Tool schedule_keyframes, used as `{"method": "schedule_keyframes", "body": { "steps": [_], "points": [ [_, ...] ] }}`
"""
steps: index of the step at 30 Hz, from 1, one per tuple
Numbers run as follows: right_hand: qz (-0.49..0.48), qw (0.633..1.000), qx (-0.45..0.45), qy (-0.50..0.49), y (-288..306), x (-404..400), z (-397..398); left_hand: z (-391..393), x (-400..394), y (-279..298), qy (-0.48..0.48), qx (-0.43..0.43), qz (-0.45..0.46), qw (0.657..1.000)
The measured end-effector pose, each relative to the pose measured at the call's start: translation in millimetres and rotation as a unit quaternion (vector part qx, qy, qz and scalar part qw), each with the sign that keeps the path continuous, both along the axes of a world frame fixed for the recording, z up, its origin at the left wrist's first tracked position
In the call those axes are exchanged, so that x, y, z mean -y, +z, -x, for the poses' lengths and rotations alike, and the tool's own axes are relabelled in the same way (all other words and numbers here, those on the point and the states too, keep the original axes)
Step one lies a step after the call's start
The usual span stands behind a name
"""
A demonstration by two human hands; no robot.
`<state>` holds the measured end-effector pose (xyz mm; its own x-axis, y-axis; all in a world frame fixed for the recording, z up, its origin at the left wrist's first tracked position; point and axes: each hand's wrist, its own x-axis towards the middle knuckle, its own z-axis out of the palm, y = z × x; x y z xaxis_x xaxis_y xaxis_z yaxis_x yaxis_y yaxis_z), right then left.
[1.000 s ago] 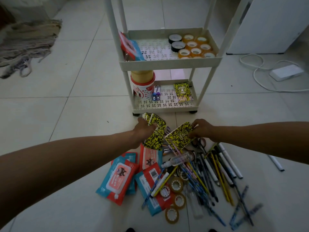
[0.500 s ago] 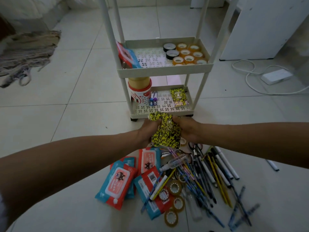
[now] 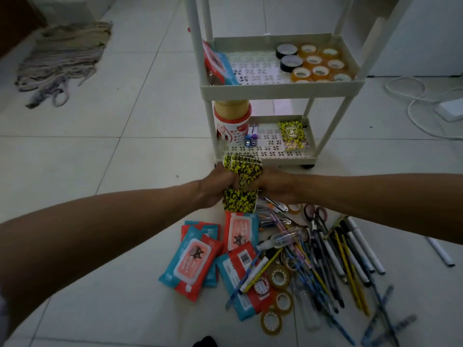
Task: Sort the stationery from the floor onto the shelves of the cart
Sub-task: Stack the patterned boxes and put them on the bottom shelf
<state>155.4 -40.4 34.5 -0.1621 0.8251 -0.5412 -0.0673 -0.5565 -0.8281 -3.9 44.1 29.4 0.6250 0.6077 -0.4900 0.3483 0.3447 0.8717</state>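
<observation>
Notebooks (image 3: 241, 181) with yellow-black covers sit stacked between both hands just near the cart (image 3: 280, 87). Left hand (image 3: 216, 189) and right hand (image 3: 275, 187) each close their grip on the stack.

Left hand (image 3: 217, 187), right hand (image 3: 275, 186) clamp yellow-black spiral notebooks (image 3: 241, 182) (several, apparently) before cart (image 3: 280, 90); pens (image 3: 333, 261) below.

White tiled floor (image 3: 105, 156) carries white cart (image 3: 280, 87) on wheels; wet-wipe packs (image 3: 193, 261), tape rolls (image 3: 278, 276), pens and pencils (image 3: 333, 259), scissors (image 3: 316, 213), clear spray bottle (image 3: 280, 239) heaped near cart; rag (image 3: 62, 61) far left; cable (image 3: 411, 96) and white adapter (image 3: 451, 110) right; middle shelf (image 3: 283, 86): tape rolls, wipes pack; bottom shelf (image 3: 265, 156): jar (image 3: 231, 120), patterned notebook (image 3: 293, 135), two small clips (image 3: 251, 136).
</observation>
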Motion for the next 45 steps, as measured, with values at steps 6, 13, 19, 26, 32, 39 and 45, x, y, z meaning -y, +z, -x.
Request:
{"method": "schedule_keyframes", "body": {
  "steps": [6,13,19,26,32,39,45],
  "points": [
    [-0.08,0.964,0.253,-0.022,-19,-20,16,10,-15,5,-0.005,0.035,-0.075,0.997],
    [-0.144,0.923,0.356,-0.033,-43,-23,28,24,-14,-22,0.04,0.047,-0.058,0.996],
    [-0.119,0.942,0.313,0.0,-47,-34,36,27,-8,-42,0.034,0.055,-0.069,0.996],
    [-0.057,0.942,0.329,0.032,-56,-28,40,26,-7,-55,0.012,0.017,-0.087,0.996],
    [-0.049,0.948,0.316,0.013,-66,-27,22,31,-21,-62,-0.043,-0.095,-0.154,0.983],
    [-0.044,0.968,0.246,-0.034,-37,0,-10,0,-22,-40,-0.106,-0.09,-0.145,0.98],
    [0.003,0.975,0.192,-0.109,-19,19,-41,-34,-12,-6,-0.12,-0.107,-0.047,0.986]
  ]
}}
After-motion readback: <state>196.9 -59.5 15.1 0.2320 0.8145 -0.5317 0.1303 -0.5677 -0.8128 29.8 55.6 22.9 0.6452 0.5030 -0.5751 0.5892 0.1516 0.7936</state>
